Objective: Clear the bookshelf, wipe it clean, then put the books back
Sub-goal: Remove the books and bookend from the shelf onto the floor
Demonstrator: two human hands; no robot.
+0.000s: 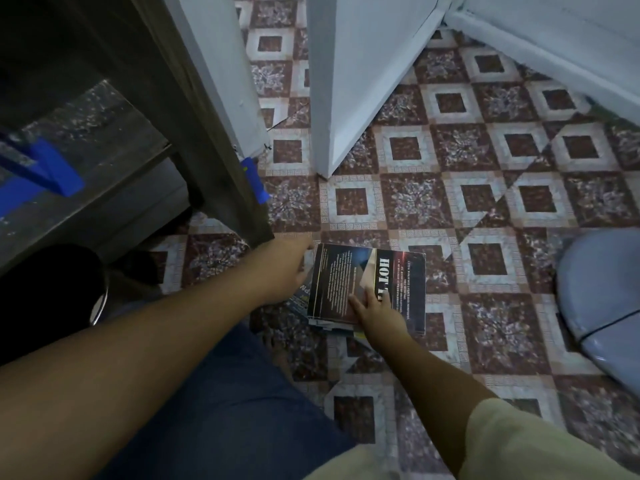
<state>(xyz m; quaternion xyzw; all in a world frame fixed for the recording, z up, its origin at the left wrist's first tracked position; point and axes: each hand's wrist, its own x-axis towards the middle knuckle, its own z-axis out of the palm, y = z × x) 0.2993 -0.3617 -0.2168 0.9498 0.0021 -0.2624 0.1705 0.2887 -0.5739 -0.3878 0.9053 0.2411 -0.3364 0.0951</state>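
- The patterned tile floor (485,209) fills most of the view; it carries everything here, and its near edge is hidden under the person's legs and arms.
- The dark wooden bookshelf (194,109) stands along the floor's left edge, cut off by the top and left of the frame; its one visible compartment is in shadow and holds something blue (45,171), probably a cloth or a plastic piece, too dim to name.
- A pale grey rounded object (602,299) sits at the floor's right edge, more than half out of frame.
- The stack of books (367,289) lies on the floor just off the bookshelf's front corner; a dark cover reading "HOT" lies on top, and the books beneath show only as slivers at the stack's left and near edges.
- Left hand (287,268) is curled round the stack's left side, fingertips hidden behind it, so it seems to be grasping the books.
- Right hand (377,310) lies flat on the top cover, fingers spread, pressing rather than gripping.
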